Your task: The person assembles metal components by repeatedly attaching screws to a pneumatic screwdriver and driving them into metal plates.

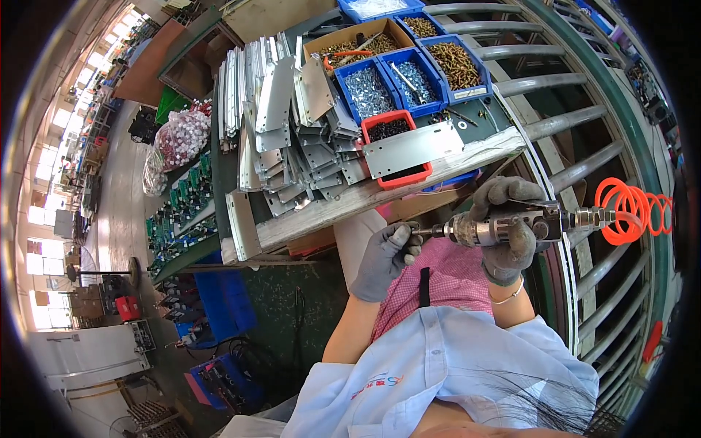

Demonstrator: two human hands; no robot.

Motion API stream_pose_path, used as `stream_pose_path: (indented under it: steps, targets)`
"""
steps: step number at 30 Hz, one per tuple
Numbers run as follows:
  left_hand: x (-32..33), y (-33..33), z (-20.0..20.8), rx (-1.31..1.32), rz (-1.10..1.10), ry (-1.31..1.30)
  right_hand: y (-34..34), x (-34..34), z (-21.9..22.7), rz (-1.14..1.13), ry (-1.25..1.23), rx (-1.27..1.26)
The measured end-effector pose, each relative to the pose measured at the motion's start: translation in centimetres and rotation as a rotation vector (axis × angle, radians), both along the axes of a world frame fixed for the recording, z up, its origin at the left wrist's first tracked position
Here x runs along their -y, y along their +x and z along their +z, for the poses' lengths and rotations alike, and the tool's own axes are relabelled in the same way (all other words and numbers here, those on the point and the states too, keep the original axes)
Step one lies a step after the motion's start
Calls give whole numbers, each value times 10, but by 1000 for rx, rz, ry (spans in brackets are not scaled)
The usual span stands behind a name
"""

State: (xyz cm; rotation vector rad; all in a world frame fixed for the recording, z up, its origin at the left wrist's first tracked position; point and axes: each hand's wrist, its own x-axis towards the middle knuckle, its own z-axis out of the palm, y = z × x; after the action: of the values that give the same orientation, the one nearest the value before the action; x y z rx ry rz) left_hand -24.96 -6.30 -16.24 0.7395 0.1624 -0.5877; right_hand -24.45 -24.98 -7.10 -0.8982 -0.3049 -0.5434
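My right hand (512, 257), in a grey work glove, wraps round the body of an air screwdriver (475, 229), held level in front of my chest. The tool's bit (427, 231) points left. My gloved left hand (376, 266) is closed at the bit's tip, thumb and fingers pinched together; any small piece between them is hidden. Out of the tool's right end runs a coiled orange-red air hose (622, 212). Just beyond my hands, a flat silver metal plate (412, 150) lies across a red bin (394, 179) of small black parts.
Bent metal brackets (292, 139) lie piled on the bench, left of blue bins (369, 87) of screws and a cardboard tray (394, 35). The worn wooden bench edge (321, 219) is nearest me. A rail of curved metal bars (584, 124) stands right; green circuit boards (186, 201) sit left.
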Motion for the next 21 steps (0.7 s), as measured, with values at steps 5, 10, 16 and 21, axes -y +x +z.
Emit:
stream_pose_path:
  steps: [5,10,16,21]
  targets:
    - [1,1,2,-5,-2,-5,4,-1,1,-50,14,-10]
    - [3,4,7,-128,50,-146,2,8,-3,72,29,-10]
    - [13,3,21,94,179,136,7,3,-4,-10,57,11]
    - [11,3,32,170,191,218,16,4,-7,-47,84,86]
